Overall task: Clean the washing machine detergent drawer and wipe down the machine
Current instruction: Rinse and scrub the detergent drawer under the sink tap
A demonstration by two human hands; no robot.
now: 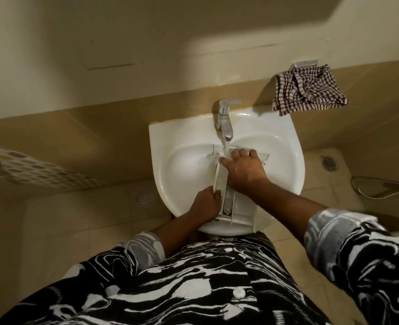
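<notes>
Two hands (205, 204) (241, 170) on one drawer (228, 202); one tap (224, 118)

The white plastic detergent drawer (227, 200) matches the white ceramic basin (170, 130); the silver metal tap (224, 113) gleams. The crumpled checked cloth (308, 90) is brown and white, my shirt (205, 277) swirled black and white.

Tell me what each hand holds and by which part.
Left hand grips the detergent drawer by its near left side wall. Right hand rests open on its far end, under the running tap.
</notes>
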